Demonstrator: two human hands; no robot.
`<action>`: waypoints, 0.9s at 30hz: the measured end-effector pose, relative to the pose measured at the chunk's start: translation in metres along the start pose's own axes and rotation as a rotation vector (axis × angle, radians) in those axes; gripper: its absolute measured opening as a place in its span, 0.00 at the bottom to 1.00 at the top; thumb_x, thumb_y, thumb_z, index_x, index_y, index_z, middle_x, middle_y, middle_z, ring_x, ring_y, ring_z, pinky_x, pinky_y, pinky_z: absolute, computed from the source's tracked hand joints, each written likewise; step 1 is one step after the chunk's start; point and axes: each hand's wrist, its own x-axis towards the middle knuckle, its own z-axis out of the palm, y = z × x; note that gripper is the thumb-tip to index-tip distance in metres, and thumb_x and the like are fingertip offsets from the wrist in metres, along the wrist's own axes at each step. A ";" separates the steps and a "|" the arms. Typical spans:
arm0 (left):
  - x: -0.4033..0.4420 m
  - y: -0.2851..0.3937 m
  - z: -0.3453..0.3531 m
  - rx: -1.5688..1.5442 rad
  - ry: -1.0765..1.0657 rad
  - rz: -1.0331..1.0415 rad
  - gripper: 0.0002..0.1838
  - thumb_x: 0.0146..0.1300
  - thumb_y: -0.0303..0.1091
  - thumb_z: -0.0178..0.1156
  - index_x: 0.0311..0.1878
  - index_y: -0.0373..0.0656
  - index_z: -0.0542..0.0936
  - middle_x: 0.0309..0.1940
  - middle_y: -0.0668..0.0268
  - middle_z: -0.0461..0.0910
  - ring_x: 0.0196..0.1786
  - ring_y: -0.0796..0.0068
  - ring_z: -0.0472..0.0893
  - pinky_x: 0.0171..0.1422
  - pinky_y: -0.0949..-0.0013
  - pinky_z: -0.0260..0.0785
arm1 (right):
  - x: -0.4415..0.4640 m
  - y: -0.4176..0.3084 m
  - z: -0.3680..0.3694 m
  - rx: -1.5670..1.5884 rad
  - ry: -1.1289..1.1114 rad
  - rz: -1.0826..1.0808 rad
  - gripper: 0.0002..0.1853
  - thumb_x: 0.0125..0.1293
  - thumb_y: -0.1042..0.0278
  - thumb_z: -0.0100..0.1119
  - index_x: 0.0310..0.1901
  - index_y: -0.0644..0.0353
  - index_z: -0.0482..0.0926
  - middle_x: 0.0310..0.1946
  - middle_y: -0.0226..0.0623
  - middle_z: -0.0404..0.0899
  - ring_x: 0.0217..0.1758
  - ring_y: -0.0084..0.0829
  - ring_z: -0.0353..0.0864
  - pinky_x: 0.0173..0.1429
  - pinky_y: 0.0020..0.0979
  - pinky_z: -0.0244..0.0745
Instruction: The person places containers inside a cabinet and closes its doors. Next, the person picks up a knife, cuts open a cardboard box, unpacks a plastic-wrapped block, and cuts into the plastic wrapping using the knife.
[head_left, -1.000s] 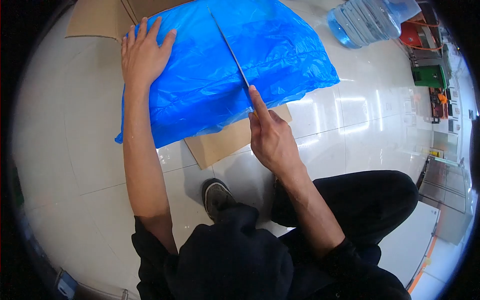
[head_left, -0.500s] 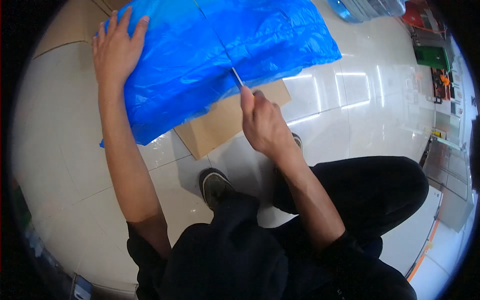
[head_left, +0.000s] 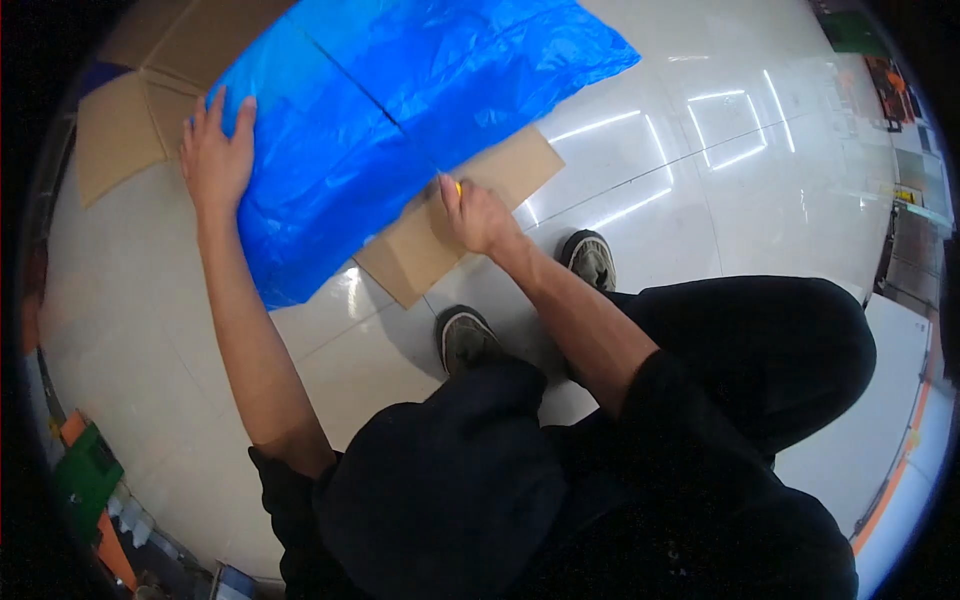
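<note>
A sheet of blue plastic [head_left: 330,190] covers a bulky package, with a long straight dark slit running from its upper part toward the near edge. My left hand [head_left: 217,160] lies on its left side, fingers spread and pressing on the plastic. My right hand [head_left: 478,218] is closed around a utility knife [head_left: 459,188]; only a bit of its yellow handle shows, and the blade is hardly visible at the plastic's near edge. Under the package, a cardboard flap [head_left: 420,262] sticks out toward me, just below my right hand.
An open cardboard box [head_left: 125,125] stands at the upper left. My two shoes [head_left: 467,338] are on the glossy tiled floor [head_left: 640,215], close to the flap. A white panel with an orange edge [head_left: 870,430] is at the right. Green and orange items [head_left: 90,470] line the lower left.
My right hand has drawn the knife toward me and left, down to the plastic's near edge, and the slit reaches further. My left hand stays on the plastic. The view has shifted.
</note>
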 end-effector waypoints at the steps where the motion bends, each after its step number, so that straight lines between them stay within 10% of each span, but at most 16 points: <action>1: -0.001 0.004 -0.004 -0.011 -0.006 -0.011 0.35 0.65 0.63 0.46 0.69 0.52 0.67 0.72 0.58 0.58 0.74 0.51 0.55 0.76 0.50 0.43 | -0.006 0.000 -0.006 0.002 -0.029 0.057 0.34 0.74 0.43 0.30 0.41 0.71 0.76 0.37 0.64 0.79 0.45 0.61 0.79 0.52 0.51 0.73; 27: -0.012 0.002 0.012 0.048 0.037 0.060 0.31 0.69 0.58 0.41 0.68 0.48 0.68 0.70 0.54 0.61 0.73 0.48 0.57 0.76 0.51 0.45 | -0.008 -0.004 -0.012 0.014 -0.148 0.289 0.29 0.71 0.47 0.39 0.40 0.68 0.81 0.41 0.58 0.80 0.47 0.56 0.79 0.54 0.47 0.74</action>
